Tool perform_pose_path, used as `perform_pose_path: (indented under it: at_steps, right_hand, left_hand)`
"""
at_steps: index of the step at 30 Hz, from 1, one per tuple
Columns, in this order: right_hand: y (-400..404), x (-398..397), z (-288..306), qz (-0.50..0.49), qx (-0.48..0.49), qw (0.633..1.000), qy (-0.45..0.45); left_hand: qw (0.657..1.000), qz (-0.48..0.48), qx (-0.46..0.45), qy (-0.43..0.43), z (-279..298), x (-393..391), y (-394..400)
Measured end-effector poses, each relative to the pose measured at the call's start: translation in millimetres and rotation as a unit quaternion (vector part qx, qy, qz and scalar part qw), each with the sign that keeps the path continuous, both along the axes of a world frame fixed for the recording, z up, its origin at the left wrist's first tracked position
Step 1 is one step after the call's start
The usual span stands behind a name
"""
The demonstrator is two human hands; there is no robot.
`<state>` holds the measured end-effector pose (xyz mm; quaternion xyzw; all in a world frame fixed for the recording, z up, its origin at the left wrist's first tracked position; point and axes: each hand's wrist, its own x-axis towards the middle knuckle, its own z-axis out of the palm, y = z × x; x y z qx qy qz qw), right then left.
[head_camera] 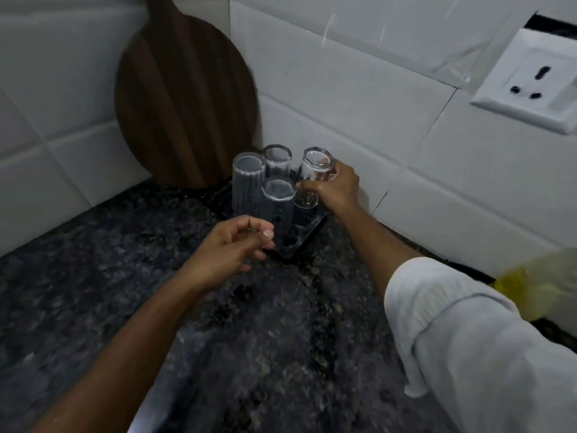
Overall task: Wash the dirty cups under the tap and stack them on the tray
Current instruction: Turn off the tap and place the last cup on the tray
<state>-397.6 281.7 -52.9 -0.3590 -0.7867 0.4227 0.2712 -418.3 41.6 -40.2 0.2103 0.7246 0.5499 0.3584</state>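
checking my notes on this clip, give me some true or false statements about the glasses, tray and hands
1. The right hand grips a tilted glass over the tray. True.
2. Three glasses stand upside down on the tray. True.
3. The left hand holds a glass. False: it is empty, fingers curled, near the tray's front corner.
4. The round wooden board lies flat on the counter. False: it leans upright against the tiled wall.
5. A wall socket sits at right. True.

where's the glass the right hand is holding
In the head view, right hand holds the upturned glass at the tray's right side, beside three upturned glasses.
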Motion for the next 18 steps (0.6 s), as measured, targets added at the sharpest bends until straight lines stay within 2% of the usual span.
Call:
perform_pose_path:
  at_steps: [6,18]
  right_hand:
    - [7.2,-11.4,-5.8,0.026,0.007,0.999,-0.033]
    - [11.3,-7.7,-17.1,0.069,-0.019,0.997,-0.04]
  left_hand:
    - [1.0,-0.008,0.002,0.003,-6.0,-8.9,5.6]
    - [1.0,-0.023,0.011,0.008,-4.3,-0.9,11.9]
